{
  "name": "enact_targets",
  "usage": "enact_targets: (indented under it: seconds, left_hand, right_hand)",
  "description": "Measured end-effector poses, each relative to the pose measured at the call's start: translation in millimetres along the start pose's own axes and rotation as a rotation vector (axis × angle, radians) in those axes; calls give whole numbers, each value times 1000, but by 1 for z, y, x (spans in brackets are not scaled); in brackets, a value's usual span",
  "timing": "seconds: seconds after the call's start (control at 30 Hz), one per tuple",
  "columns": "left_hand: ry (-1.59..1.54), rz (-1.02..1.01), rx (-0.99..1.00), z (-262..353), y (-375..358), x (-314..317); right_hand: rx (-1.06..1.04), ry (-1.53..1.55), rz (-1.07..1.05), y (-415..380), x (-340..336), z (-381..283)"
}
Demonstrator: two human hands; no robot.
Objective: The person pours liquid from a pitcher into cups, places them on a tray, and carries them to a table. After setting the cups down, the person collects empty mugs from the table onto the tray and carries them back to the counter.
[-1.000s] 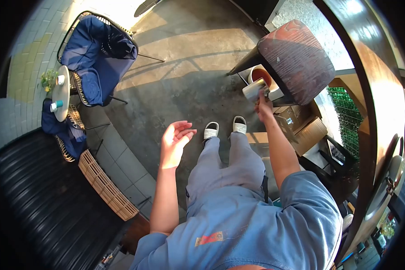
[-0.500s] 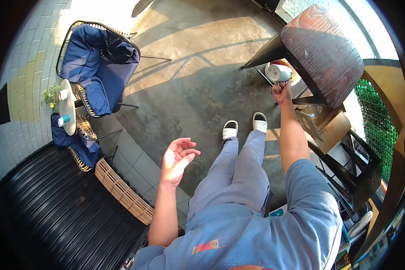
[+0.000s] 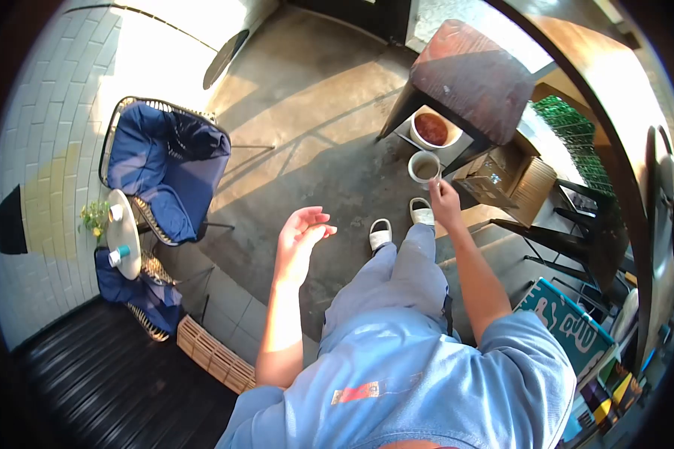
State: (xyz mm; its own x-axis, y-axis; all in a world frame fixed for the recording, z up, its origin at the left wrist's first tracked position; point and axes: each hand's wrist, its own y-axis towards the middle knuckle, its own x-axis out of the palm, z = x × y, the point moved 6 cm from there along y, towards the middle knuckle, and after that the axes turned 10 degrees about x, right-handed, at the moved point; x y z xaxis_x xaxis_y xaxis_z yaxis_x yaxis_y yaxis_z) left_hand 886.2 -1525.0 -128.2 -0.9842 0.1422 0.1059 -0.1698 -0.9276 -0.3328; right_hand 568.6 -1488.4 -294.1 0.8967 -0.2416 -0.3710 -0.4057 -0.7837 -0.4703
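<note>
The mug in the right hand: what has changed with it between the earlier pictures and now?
The right hand has drawn the mug back from under the wooden stool and turned it upright: a second ago it was tipped over the white bucket, now its mouth faces up. The hand kept its hold throughout. The left hand stays empty, open, raised at the side.

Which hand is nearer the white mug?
Right. The right hand grips the white mug at its side; the left hand hangs open and empty, well off to the left over the floor.
</note>
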Motion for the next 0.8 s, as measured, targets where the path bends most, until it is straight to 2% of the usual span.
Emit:
enact_targets:
  seconds: [0.1, 0.17, 0.2, 0.27, 0.3, 0.43, 0.57, 0.8]
  left_hand:
    - [-80, -167, 27, 10, 10, 21]
    - [-96, -262, 35, 21, 15, 44]
    - [-100, -324, 45, 27, 18, 56]
    - [-128, -412, 39, 35, 21, 81]
    - [-117, -470, 29, 37, 22, 95]
    - [-120, -692, 33, 51, 11, 155]
    - [-124, -887, 34, 60, -8, 208]
    - [-114, -1096, 33, 68, -52, 284]
  right_hand:
    - [-88, 118, 77, -69, -29, -52]
    - [-311, 31, 149, -114, -52, -95]
    - [-307, 26, 192, -132, -65, -108]
    - [-490, -150, 299, -167, -88, -143]
    - [-653, -234, 405, -184, -101, -160]
    - [-706, -347, 593, -234, -146, -192]
    - [-644, -484, 758, -268, -181, -184]
    - [-753, -671, 855, -305, -235, -189]
